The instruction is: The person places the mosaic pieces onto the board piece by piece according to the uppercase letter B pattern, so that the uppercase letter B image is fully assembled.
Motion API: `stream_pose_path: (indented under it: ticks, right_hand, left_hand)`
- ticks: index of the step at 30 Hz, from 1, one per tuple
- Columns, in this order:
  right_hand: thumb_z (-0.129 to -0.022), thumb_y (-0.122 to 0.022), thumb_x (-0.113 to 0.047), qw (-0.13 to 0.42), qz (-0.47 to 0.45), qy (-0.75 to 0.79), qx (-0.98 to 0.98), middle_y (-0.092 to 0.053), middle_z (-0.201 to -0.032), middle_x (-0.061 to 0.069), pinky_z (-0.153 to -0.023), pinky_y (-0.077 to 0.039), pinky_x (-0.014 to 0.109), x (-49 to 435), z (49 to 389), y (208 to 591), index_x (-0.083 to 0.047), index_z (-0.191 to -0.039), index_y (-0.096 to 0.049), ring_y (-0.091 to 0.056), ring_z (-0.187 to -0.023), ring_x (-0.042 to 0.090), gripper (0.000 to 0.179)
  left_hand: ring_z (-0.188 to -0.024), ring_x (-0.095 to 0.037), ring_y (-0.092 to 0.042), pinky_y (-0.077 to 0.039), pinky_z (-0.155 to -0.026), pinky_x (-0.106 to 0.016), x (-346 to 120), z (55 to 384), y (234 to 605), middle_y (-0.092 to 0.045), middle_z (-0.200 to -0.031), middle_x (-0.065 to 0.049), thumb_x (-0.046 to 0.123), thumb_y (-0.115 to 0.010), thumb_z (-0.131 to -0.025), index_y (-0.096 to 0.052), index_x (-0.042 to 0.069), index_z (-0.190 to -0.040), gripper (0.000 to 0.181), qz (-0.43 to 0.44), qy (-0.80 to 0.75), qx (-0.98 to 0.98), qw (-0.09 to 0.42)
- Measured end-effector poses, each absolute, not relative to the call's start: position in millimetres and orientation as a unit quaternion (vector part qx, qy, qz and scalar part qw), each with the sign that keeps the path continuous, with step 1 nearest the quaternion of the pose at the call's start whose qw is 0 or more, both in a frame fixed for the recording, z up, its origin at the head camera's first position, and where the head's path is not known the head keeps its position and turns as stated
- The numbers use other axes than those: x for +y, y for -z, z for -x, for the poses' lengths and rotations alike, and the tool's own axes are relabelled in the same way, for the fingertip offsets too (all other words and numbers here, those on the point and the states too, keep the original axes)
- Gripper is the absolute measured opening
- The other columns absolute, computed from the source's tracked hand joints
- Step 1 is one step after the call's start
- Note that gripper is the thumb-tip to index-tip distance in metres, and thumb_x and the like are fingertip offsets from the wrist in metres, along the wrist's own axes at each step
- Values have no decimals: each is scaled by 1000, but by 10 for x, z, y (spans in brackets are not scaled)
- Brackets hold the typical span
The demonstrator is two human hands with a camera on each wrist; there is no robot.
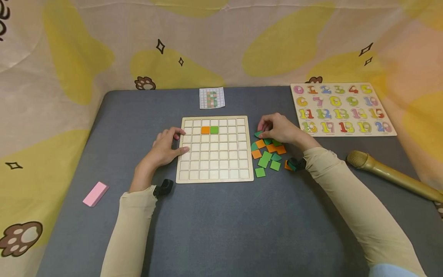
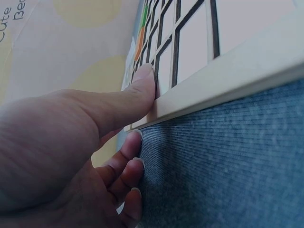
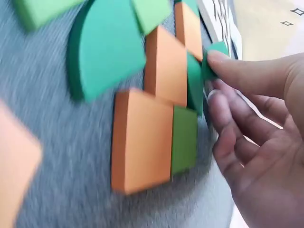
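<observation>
A wooden grid board (image 1: pixel 180 177) lies on the table, with one orange square (image 1: pixel 205 130) and one green square (image 1: pixel 214 129) in its upper cells. My left hand (image 1: pixel 165 147) is at the board's left edge. Its thumb (image 2: pixel 142 85) rests on the rim, and the other fingers lie loosely bent beside it. To the right of the board, my right hand (image 1: pixel 279 129) pinches a dark green tile (image 3: pixel 217 50) between thumb and fingers. Its full outline is partly hidden. Below this hand lie several loose tiles, among them a light green square (image 1: pixel 260 172) and an orange square (image 1: pixel 256 154).
A small printed pattern card (image 1: pixel 212 98) lies behind the board. At the back right is a number puzzle board (image 1: pixel 346 109), with a gold microphone (image 1: pixel 391 173) in front of it. A pink block (image 1: pixel 95 194) lies at the left.
</observation>
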State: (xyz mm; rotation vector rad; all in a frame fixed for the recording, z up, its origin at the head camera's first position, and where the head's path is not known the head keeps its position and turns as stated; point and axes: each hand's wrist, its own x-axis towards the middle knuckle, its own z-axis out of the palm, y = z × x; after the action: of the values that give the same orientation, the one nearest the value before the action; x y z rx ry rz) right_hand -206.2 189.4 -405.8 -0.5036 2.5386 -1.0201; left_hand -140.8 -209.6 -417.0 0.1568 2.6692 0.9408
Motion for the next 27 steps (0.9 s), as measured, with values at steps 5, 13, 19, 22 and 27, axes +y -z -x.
stream_pose_path:
  ticks: [5,13,19,22,27]
  right_hand:
    - [-104,-65,-3,177,182,403,879,-64,-103,15,-76,-39,32,1829,2055,4066,-5,-124,-75,-50,-87,25,22]
    - [-97,-78,-9,135,157,454,867,-73,-102,18,-73,-48,23,1605,2047,4116,-1,-106,-77,-65,-86,27,12]
    - [-97,-78,-9,149,124,482,854,-76,-101,16,-72,-53,24,1396,2002,4134,-2,-102,-73,-73,-88,25,10]
    - [-97,-78,-10,143,129,481,855,-76,-101,15,-72,-53,26,1279,1989,4138,-3,-99,-74,-72,-87,23,8]
    - [-96,-79,-13,143,129,467,863,-75,-98,10,-73,-50,28,1084,1965,4142,-7,-94,-75,-66,-83,18,8]
  left_hand:
    - [-125,-39,-35,-26,-103,-58,-2092,1410,4170,-46,-134,-20,25,-72,-103,-46,8,-147,54,-54,-327,931,153]
    - [-125,-39,-35,-26,-104,-57,-2084,1411,4173,-46,-134,-19,25,-72,-103,-46,9,-147,54,-49,-326,931,156]
    - [-126,-39,-35,-26,-105,-58,-2079,1416,4179,-46,-135,-19,26,-72,-103,-46,9,-147,54,-50,-323,932,156]
    - [-126,-39,-35,-26,-105,-58,-2081,1414,4176,-46,-135,-19,26,-72,-103,-46,9,-147,54,-48,-324,932,156]
    - [-127,-39,-35,-26,-105,-58,-2080,1409,4169,-46,-135,-19,26,-72,-103,-46,9,-147,54,-47,-325,931,156]
